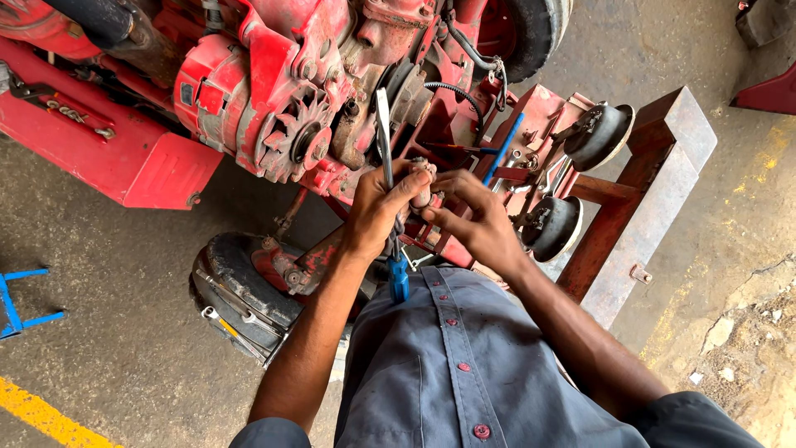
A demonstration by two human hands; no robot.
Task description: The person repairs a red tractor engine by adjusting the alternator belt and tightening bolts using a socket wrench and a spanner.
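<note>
Just below the red engine [282, 91], the left hand [377, 207] grips a blue-handled tool [390, 191], and the right hand [477, 220] pinches a small metal part [423, 187] beside it

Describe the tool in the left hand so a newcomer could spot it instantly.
Start at the red engine filling the upper left. Just right of its finned alternator, the left hand grips a pair of pliers, metal end pointing up at the engine. Its bright blue handles, poking out below the wrist, set it apart from the loose spanners nearby.
</note>
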